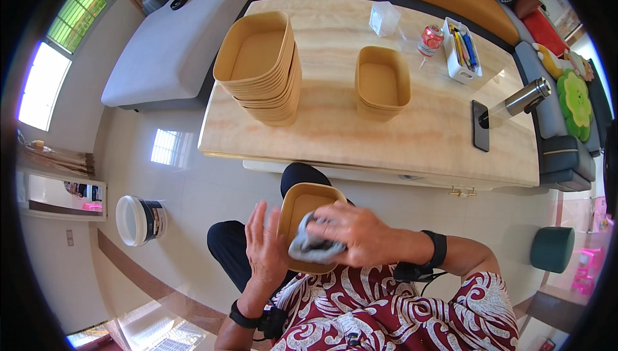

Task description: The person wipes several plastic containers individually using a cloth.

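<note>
A brown paper food container (309, 196) lies over my lap, its open side towards me. My left hand (267, 245) is at its left wall, fingers spread and slightly blurred; the thumb side meets the container. My right hand (355, 235) holds a grey cloth (314, 245) inside the container, near its lower right part. On the marble-patterned table, a tall nested stack of like containers (260, 56) stands at the left, and a shorter stack (384, 80) stands near the middle.
The table (338, 138) also bears a clear plastic box (384, 19), a drink can (430, 40), a white basket of pens (462, 52), a phone (480, 125) and a steel flask (526, 96). A white bucket (140, 220) stands on the floor at left, a green stool (553, 249) at right.
</note>
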`<state>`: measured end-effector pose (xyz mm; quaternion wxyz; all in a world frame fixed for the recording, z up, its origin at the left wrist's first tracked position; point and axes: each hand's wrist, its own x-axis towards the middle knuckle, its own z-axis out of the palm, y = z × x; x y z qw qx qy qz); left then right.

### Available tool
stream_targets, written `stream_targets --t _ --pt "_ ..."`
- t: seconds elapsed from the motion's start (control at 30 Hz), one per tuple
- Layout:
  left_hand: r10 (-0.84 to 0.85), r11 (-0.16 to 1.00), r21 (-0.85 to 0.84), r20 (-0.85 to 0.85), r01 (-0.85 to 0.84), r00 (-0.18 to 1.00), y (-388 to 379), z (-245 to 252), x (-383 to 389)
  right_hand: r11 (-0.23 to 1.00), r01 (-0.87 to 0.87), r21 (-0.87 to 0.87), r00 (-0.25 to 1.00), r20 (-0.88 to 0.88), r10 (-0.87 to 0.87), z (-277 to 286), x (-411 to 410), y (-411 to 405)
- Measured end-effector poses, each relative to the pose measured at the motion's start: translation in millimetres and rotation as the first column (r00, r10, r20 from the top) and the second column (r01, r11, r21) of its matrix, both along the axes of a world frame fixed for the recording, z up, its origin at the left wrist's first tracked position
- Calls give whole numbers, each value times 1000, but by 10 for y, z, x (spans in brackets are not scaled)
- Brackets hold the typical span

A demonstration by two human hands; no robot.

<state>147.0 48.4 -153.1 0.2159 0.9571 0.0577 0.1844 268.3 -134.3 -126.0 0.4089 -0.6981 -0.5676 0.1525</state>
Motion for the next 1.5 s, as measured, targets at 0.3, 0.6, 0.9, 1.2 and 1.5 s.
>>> stream_targets --t 0.3,0.6,0.9,1.2,1.5 --pt "-518 700 391 -298 597 802 -240 336 -90 928 353 -120 643 -689 -334 -116 276 -288" --pt "-19 775 -631 -57 -22 998 -173 78 -15 755 639 148 646 -636 -422 161 118 -312" --pt "65 686 -727 19 -30 998 18 306 -208 892 446 76 735 -599 -317 -2 326 112" --pt "369 -443 -890 -69 110 927 149 9 -127 815 579 -21 479 -801 -361 -64 259 68" --pt "277 -427 -896 -4 119 961 165 -88 -189 901 106 421 973 145 -182 99 -229 542"
